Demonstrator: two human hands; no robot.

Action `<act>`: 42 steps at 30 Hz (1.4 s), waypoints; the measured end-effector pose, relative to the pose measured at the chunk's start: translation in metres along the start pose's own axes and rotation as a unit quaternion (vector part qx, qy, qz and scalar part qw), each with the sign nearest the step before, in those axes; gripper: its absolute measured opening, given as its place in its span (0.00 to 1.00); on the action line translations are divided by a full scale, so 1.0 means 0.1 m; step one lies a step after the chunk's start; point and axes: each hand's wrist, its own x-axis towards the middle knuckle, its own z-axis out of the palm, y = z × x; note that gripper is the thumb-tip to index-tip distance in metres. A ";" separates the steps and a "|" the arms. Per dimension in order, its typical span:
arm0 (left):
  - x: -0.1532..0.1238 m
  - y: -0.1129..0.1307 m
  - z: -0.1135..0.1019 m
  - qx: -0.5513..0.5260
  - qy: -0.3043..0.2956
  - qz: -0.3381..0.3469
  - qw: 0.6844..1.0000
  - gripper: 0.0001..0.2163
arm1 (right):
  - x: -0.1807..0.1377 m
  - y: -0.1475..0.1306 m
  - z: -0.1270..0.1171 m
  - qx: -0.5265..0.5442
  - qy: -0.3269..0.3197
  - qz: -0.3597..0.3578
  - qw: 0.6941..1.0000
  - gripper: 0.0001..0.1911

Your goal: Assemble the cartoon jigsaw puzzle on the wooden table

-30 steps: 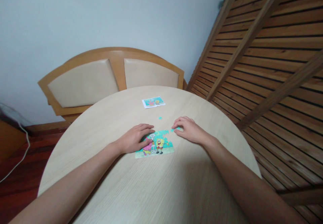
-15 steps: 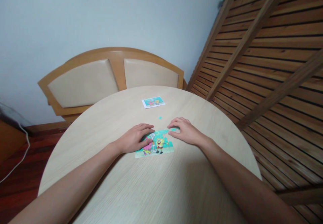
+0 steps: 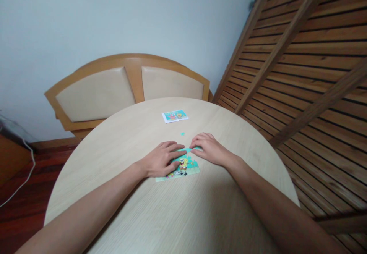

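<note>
A jigsaw puzzle (image 3: 192,169) with cartoon figures on a teal ground lies flat on the table, with a gap in its upper right part. My left hand (image 3: 163,159) rests open over its left side, fingers stretched out to the right, hiding most of the figures there. At the upper right corner is my right hand (image 3: 211,149), thumb and fingers curled around a teal puzzle piece (image 3: 196,148). Whether that piece is joined to the rest I cannot tell. Beyond the hands lies a small loose teal piece (image 3: 182,133).
A printed picture card (image 3: 175,116) lies farther back on the round wooden table (image 3: 172,215). Behind the table stands a padded wooden backrest (image 3: 130,82). A slatted wooden panel (image 3: 286,78) leans on the right. A white cable (image 3: 27,175) hangs at the left.
My left hand has slid right across the puzzle and now covers more of the figures. My right hand stays at the upper right corner, its fingers slightly closer to the left hand's.
</note>
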 end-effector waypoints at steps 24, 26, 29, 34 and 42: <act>-0.01 -0.01 0.03 -0.022 -0.015 0.034 0.999 0.26 | -0.11 0.17 -0.24 0.003 -0.003 0.018 1.000 0.09; -0.01 -0.01 0.02 -0.028 -0.015 0.034 0.999 0.26 | -0.13 0.23 -0.24 0.002 0.000 0.033 0.999 0.10; -0.02 -0.01 0.01 -0.035 -0.015 0.036 0.999 0.27 | -0.13 0.28 -0.20 0.006 -0.011 0.044 0.999 0.07; -0.03 -0.01 0.01 -0.039 -0.016 0.040 0.998 0.26 | -0.13 0.27 -0.12 0.018 -0.008 0.058 0.998 0.04; -0.02 0.01 0.00 -0.038 -0.007 0.046 0.998 0.25 | -0.13 0.25 -0.05 0.057 -0.010 0.050 0.997 0.04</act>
